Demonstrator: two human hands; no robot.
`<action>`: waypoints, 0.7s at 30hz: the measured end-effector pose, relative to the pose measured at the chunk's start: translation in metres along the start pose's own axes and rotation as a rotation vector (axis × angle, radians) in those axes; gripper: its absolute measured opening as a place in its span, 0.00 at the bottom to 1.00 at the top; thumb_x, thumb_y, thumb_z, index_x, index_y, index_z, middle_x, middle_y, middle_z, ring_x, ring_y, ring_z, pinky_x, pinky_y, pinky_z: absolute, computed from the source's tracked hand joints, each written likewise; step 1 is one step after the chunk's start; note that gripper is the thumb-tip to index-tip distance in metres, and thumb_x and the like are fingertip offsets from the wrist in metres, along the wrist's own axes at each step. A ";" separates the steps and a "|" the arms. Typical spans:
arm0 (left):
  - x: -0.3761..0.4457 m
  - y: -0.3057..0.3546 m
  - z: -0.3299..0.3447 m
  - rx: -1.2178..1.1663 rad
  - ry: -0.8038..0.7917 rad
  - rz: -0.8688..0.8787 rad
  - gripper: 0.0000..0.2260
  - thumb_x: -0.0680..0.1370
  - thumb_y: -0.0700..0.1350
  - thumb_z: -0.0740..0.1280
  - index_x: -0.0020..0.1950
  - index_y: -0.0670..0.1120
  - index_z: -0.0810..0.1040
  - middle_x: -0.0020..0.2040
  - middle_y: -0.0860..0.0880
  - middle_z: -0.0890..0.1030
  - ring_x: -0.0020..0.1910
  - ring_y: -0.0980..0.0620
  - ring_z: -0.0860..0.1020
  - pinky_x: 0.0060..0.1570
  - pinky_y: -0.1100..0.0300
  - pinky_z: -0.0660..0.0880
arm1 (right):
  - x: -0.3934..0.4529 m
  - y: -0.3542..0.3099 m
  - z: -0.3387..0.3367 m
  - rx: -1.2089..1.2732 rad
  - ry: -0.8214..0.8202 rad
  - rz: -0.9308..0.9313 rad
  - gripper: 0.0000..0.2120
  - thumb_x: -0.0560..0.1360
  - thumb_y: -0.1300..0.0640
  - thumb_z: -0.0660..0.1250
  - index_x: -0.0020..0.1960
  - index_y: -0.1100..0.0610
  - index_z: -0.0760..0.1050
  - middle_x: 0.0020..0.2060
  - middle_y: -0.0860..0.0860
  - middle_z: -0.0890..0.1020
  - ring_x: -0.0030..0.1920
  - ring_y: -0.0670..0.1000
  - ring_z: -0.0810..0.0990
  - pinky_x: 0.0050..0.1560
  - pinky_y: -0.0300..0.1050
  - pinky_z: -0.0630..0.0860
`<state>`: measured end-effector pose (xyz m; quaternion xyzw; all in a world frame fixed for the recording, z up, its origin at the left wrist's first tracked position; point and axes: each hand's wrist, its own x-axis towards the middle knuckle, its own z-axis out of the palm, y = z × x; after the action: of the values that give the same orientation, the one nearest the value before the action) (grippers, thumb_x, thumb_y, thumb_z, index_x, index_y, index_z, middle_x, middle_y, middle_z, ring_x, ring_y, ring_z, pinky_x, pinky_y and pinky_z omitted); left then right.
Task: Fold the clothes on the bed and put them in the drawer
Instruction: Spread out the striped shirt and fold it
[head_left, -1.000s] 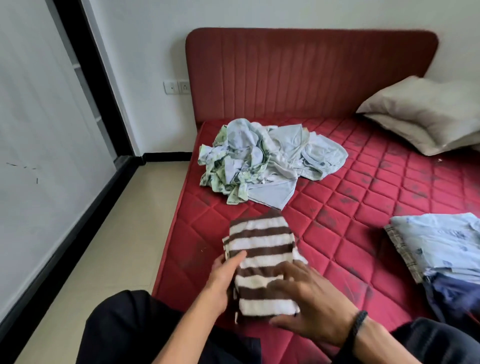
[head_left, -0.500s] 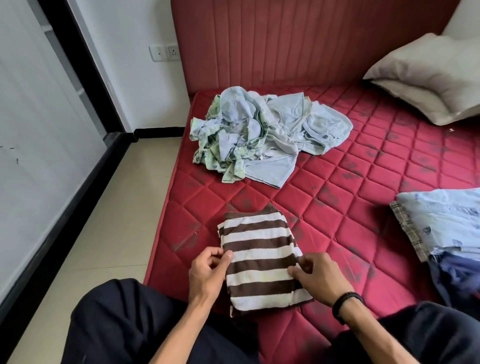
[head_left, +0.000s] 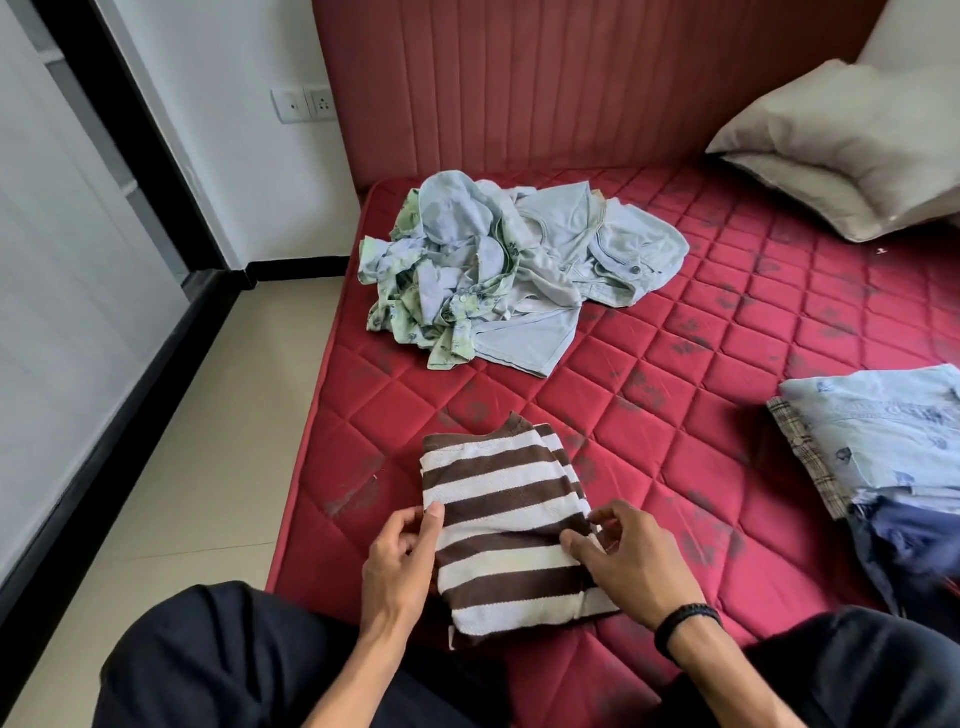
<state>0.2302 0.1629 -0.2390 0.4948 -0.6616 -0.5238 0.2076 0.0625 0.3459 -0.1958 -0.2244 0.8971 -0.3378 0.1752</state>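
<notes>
Nearest the camera: the person's legs in black trousers (head_left: 218, 670), one at lower left and one at lower right, at the near edge of the red quilted mattress (head_left: 701, 415).

Between the legs lies the folded brown-and-white striped knit garment (head_left: 509, 525), flat on the mattress, stripes running across, layered folded edges visible along its right side.

Left hand (head_left: 400, 561) sits at the garment's left edge, thumb on top of the fabric, fingers curled at or under the edge; grip looks pinched on the striped garment. Right hand (head_left: 628, 561), with a black braided wristband (head_left: 688, 621) on the wrist, sits at the right edge, thumb pressed on top, fingers curled over the folded layers; grip also closed on the garment.

Right of this, at the frame's right side: a stack of folded clothes (head_left: 878, 447) on the mattress, pale blue printed piece on top, a checked piece and a dark navy one under it. Well apart from the striped garment.

Farther back, mid-bed near the left edge: an unfolded heap of clothes (head_left: 509, 275), pale blue denim-like pieces tangled with a green floral print shirt.

Far right: a beige pillow (head_left: 852, 156) against the red padded headboard (head_left: 571, 83).

Left of the bed: beige tiled floor (head_left: 171, 467), a black-framed panel, white wall with a white socket plate (head_left: 304, 105).
</notes>
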 end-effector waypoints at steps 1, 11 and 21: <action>0.004 0.000 0.001 -0.011 0.001 -0.009 0.16 0.77 0.68 0.64 0.51 0.58 0.81 0.39 0.52 0.85 0.43 0.54 0.82 0.49 0.55 0.78 | 0.002 0.003 0.003 -0.012 -0.008 0.018 0.12 0.72 0.42 0.75 0.45 0.48 0.78 0.38 0.44 0.81 0.40 0.45 0.80 0.35 0.39 0.70; 0.040 0.015 0.010 -0.224 -0.005 -0.020 0.06 0.77 0.51 0.74 0.49 0.50 0.84 0.44 0.47 0.87 0.49 0.44 0.85 0.55 0.47 0.81 | 0.021 0.023 0.011 -0.030 -0.160 0.229 0.16 0.79 0.49 0.68 0.35 0.55 0.74 0.39 0.53 0.80 0.44 0.58 0.80 0.47 0.49 0.75; -0.009 0.026 0.018 0.363 -0.017 -0.085 0.36 0.79 0.70 0.56 0.78 0.47 0.64 0.70 0.43 0.72 0.67 0.41 0.74 0.65 0.47 0.69 | 0.040 -0.006 0.011 0.231 -0.147 0.219 0.40 0.72 0.30 0.69 0.74 0.52 0.64 0.63 0.50 0.78 0.61 0.53 0.80 0.59 0.49 0.76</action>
<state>0.2084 0.1785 -0.2201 0.5471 -0.7257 -0.4080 0.0869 0.0356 0.3158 -0.2060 -0.1275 0.8562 -0.4004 0.3007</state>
